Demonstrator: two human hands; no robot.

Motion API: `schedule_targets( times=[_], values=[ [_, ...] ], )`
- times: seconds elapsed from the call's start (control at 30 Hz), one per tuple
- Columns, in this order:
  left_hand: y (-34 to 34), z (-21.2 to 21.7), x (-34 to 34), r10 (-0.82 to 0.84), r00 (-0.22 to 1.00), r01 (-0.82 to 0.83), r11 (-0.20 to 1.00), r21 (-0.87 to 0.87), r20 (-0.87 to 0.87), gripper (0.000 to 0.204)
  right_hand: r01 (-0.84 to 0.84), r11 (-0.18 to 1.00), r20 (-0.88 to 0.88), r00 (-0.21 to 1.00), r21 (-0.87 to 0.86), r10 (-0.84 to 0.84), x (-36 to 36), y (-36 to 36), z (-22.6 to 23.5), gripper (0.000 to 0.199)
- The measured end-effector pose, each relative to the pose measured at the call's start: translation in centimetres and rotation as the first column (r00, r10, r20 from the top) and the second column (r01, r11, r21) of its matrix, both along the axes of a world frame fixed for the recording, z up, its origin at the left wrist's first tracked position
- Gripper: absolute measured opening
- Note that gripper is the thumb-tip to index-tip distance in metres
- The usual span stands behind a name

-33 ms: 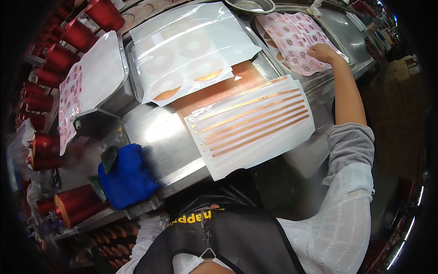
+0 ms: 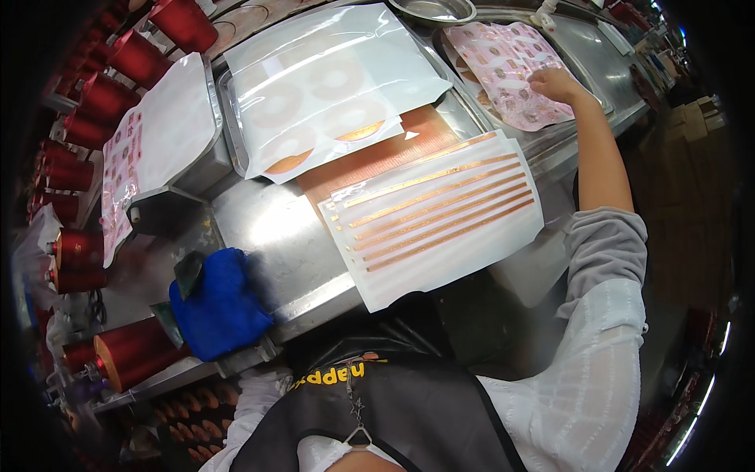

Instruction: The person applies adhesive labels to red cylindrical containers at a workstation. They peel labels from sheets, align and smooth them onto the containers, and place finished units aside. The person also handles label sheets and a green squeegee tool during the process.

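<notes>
1. The right hand (image 2: 553, 82) reaches to the upper right of the frame, palm down, fingers spread flat on a pink patterned sheet (image 2: 503, 71); its grip is apart and clamps nothing.
2. That thin, glossy sheet lies in a shallow steel tray (image 2: 621, 110) at the upper right.
3. The left hand is out of view; only a white sleeve (image 2: 259, 393) shows at the lower edge.
4. In the middle, a white sheet with copper strips (image 2: 440, 216) rests on the shiny steel tabletop (image 2: 267, 228), its lower edge hanging over.
5. Above it, a clear plastic film (image 2: 330, 79) covers pale rings and copper discs.
6. A soft blue cloth (image 2: 220, 303) sits lower left, beside red cylindrical spools (image 2: 130, 350).
</notes>
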State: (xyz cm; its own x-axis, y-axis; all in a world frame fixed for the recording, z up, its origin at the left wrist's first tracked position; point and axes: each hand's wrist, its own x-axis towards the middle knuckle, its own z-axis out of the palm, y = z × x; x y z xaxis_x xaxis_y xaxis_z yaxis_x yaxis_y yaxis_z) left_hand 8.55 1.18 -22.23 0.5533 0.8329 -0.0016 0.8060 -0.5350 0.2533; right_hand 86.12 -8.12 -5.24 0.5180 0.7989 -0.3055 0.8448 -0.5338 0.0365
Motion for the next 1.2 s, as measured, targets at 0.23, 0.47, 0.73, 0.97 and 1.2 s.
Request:
schedule_targets(
  times=[0.23,0.47,0.73,0.97,1.2],
  values=[
    [0.3,0.4,0.1,-0.001,1.000,0.001,1.000,-0.008,0.000,0.050,0.042,0.981,0.056,0.998,-0.192,-0.032,-0.4,6.1,-0.9,0.081],
    [0.2,0.8,-0.6,0.014,1.000,-0.014,1.000,-0.011,-0.005,0.049,0.126,0.944,0.077,0.991,-0.304,-0.107,-1.2,7.5,-2.2,0.085],
    [0.4,0.9,-0.8,0.009,1.000,-0.009,1.000,-0.015,-0.008,0.048,0.234,0.945,0.216,0.959,-0.227,-0.185,-3.3,5.4,-1.9,0.074],
    [0.3,0.9,-1.1,0.018,1.000,-0.018,1.000,-0.015,-0.018,0.047,0.493,0.761,0.322,0.866,-0.422,-0.383,2.2,-2.5,1.2,0.065],
    [0.2,1.0,-1.2,0.015,0.999,-0.016,1.000,-0.011,-0.030,0.046,0.468,0.755,0.253,0.884,-0.460,-0.393,1.3,-3.3,-0.9,0.071]
  ],
)
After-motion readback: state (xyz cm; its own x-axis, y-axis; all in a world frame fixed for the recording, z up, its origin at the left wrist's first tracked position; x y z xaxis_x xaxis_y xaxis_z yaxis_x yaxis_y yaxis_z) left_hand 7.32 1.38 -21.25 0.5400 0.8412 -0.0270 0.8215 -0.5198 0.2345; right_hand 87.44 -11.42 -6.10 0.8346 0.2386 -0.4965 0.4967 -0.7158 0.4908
